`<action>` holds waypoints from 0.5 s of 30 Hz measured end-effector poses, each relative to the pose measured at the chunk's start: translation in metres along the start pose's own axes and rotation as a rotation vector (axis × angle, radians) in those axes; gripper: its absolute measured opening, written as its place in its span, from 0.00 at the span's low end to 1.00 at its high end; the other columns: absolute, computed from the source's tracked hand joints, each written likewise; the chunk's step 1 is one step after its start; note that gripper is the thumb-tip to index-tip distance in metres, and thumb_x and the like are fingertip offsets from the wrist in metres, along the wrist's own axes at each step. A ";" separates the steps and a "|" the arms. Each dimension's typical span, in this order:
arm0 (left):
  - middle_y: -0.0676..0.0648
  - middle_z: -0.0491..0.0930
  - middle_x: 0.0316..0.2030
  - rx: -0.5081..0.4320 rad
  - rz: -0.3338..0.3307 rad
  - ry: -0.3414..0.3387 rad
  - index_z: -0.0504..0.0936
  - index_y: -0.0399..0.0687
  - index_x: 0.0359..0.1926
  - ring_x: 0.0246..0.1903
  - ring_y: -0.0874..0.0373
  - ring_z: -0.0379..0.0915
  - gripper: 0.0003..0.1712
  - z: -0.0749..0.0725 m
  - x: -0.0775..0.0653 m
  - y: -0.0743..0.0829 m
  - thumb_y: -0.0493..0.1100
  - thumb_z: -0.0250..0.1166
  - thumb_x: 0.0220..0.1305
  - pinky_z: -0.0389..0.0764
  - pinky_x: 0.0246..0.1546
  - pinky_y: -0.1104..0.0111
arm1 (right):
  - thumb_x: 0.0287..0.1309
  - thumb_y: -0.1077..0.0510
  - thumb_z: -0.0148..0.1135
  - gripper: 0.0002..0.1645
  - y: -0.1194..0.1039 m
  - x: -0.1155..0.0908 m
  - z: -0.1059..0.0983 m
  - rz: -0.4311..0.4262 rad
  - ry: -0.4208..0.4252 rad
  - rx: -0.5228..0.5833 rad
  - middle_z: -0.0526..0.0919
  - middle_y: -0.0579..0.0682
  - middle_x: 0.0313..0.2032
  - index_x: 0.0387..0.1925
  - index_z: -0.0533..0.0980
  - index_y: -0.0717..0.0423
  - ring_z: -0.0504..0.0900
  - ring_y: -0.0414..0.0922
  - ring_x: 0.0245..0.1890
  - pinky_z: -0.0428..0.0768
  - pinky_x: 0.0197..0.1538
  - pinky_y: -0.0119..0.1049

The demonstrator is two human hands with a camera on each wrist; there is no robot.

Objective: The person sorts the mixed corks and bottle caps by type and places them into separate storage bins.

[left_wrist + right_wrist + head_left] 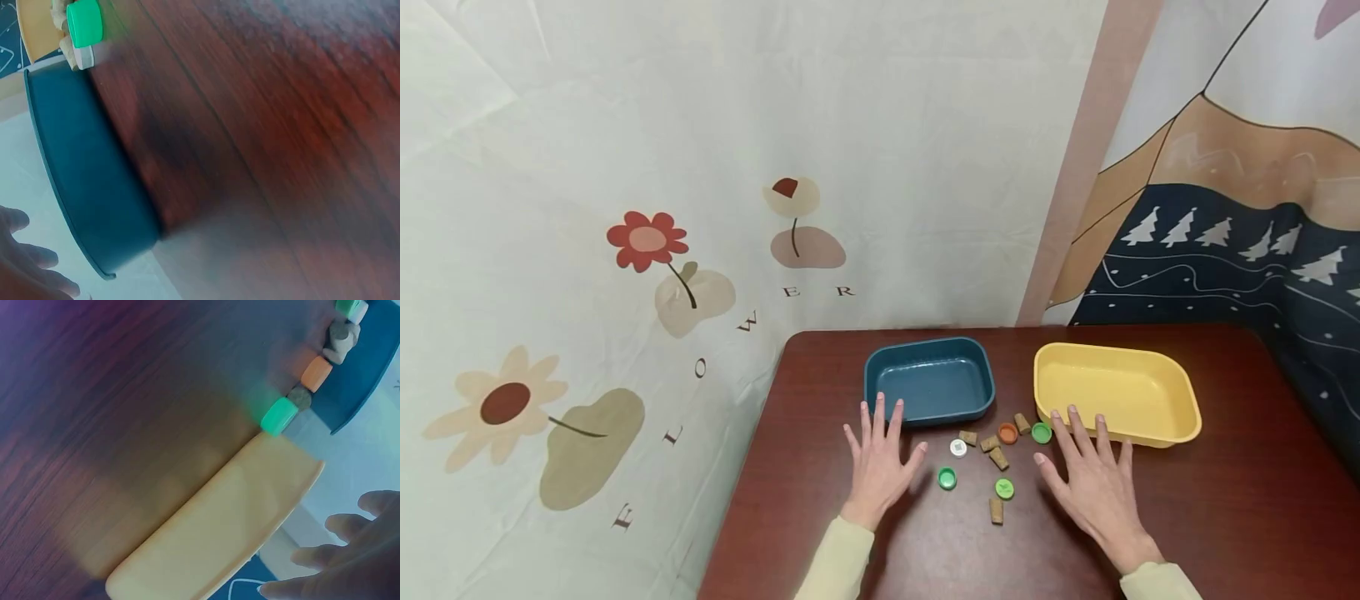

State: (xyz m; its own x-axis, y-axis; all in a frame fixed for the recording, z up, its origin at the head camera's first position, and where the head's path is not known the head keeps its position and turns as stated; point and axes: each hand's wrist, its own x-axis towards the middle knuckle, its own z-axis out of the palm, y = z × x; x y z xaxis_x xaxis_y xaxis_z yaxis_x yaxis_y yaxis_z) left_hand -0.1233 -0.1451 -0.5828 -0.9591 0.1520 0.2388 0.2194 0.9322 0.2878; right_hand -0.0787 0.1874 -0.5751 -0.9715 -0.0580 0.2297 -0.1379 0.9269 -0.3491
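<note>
My left hand (878, 467), fingers spread and holding nothing, hovers by the near left corner of a blue tray (928, 417). My right hand (1097, 487) is spread likewise, its fingertips overlapping the near rim of a yellow tray (1157, 437) in the head view. Between the hands lie loose bottle caps and corks: a white cap (958, 448), a green cap (947, 478), a light green cap (1004, 489), an orange cap (1007, 433) and another green cap (1041, 432). Several corks lie among them, one cork (996, 511) nearest me.
Both trays stand at the back of the dark red-brown table (1247, 500), a gap between them. Behind the table hangs a pale cloth (925, 167) with printed flowers, and a dark patterned cloth (1210, 258) is at the right.
</note>
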 end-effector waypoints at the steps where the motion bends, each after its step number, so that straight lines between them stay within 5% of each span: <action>1: 0.39 0.49 0.81 -0.008 -0.010 -0.001 0.59 0.53 0.81 0.79 0.31 0.41 0.49 -0.001 0.001 -0.001 0.68 0.61 0.68 0.47 0.66 0.25 | 0.71 0.33 0.55 0.45 -0.002 -0.001 0.001 -0.005 0.003 0.002 0.60 0.62 0.77 0.78 0.62 0.52 0.52 0.73 0.75 0.45 0.67 0.79; 15: 0.40 0.43 0.82 -0.100 -0.142 0.003 0.52 0.50 0.83 0.80 0.35 0.34 0.51 -0.012 0.019 -0.024 0.70 0.55 0.71 0.44 0.69 0.27 | 0.67 0.32 0.60 0.44 -0.026 -0.014 0.015 -0.093 -0.017 -0.014 0.65 0.58 0.76 0.76 0.68 0.50 0.57 0.69 0.75 0.52 0.67 0.76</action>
State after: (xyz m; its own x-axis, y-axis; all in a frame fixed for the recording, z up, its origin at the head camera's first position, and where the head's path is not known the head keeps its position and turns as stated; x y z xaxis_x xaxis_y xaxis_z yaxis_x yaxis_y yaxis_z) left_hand -0.1450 -0.1686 -0.5738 -0.9812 0.0201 0.1919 0.0987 0.9069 0.4096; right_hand -0.0640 0.1584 -0.5831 -0.9577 -0.1507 0.2450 -0.2255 0.9223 -0.3139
